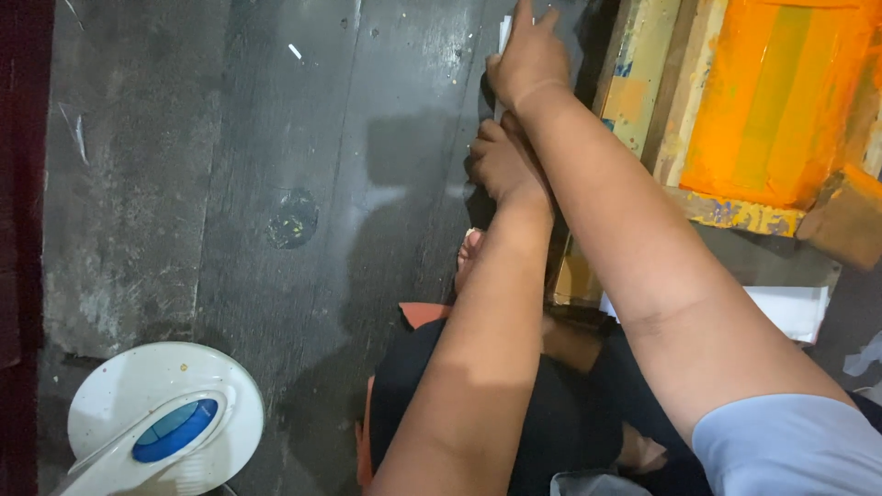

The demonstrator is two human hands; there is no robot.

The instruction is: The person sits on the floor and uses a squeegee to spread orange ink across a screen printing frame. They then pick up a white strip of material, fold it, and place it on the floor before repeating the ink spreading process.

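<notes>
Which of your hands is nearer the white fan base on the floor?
Left. The left hand is lower beside the frame, closer to the fan base; the right hand reaches further up, away from it.

Scuffed matt dark floor (230, 184); orange-stained rough wooden frame (726, 207); glossy white plastic fan base (165, 413).

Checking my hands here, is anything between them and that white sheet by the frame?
Nothing visible. The right hand lies on the white sheet at the wooden frame's edge; the left hand sits just below it, what it grips hidden.
</notes>
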